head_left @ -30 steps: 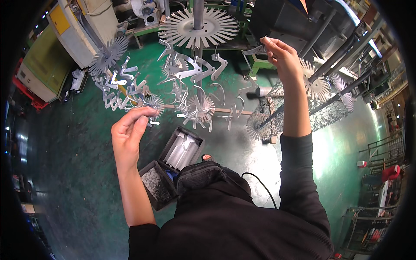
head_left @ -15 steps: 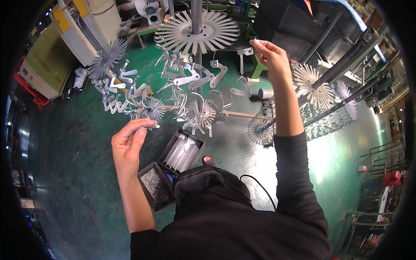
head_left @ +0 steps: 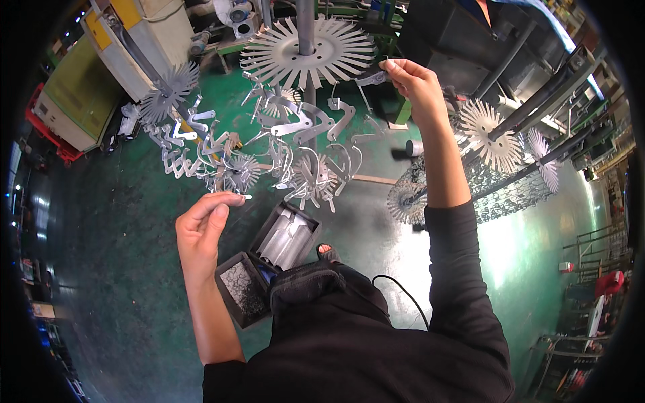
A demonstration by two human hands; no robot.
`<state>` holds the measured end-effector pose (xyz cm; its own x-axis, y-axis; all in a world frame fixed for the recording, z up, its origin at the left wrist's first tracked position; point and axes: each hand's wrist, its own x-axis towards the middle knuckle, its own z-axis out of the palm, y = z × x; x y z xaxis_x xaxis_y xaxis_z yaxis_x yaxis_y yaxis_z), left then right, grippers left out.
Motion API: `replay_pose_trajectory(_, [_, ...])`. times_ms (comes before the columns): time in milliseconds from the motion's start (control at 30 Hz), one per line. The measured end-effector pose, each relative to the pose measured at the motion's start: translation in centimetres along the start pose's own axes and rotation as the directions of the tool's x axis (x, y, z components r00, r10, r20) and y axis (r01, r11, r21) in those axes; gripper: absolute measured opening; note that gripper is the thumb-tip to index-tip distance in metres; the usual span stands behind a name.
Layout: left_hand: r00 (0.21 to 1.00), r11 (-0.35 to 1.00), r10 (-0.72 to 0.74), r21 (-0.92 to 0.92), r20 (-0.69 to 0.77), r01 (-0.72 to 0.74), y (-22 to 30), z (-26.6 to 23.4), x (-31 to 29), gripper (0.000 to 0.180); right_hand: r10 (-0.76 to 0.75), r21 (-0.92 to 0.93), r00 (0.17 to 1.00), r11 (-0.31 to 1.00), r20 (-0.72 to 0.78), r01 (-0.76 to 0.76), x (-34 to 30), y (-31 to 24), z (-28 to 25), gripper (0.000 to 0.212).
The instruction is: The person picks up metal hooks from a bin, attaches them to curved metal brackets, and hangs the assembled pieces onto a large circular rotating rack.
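Observation:
My right hand (head_left: 418, 84) is raised beside the rim of a slotted metal disc (head_left: 329, 46) on an upright pole. Its thumb and fingertips pinch a thin wire hook (head_left: 388, 60). A grey metal bracket (head_left: 373, 79) shows just left of those fingertips, apparently hanging from the hook. Lower and to the left, my left hand (head_left: 205, 221) is closed in a pinch; what it holds, if anything, is too small to make out. Several silvery angled brackets (head_left: 292, 126) hang on curved wires below the disc.
Another slotted disc (head_left: 168, 94) stands at left, and one more (head_left: 490, 134) at right on a slanted pole. A dark bin of metal pieces (head_left: 287, 235) and a box of small wire pieces (head_left: 243, 285) sit on the green floor before me. Cabinets and machinery line the back.
The bracket by my right hand has swung from hanging down to a more level tilt. My right hand has shifted slightly left. A lower hanging bracket is now blurred; my left hand barely moves.

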<state>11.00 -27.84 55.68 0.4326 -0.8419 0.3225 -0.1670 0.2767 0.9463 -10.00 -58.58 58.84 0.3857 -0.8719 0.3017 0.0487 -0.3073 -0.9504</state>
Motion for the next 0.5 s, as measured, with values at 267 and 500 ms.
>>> replay_pose_trajectory(267, [1.000, 1.000, -0.022, 0.005, -0.002, 0.022, -0.4, -0.5, -0.1, 0.016, -0.009, -0.106, 0.999, 0.994, 0.048, 0.014, 0.9, 0.1, 0.6, 0.022])
replay_pose_trajectory(500, [1.000, 0.999, -0.024, 0.023, -0.011, 0.024, -0.6, -0.7, 0.0, 0.017, -0.025, -0.170, 0.996, 0.985, 0.087, 0.039, 1.8, 0.8, 0.2, 0.022])
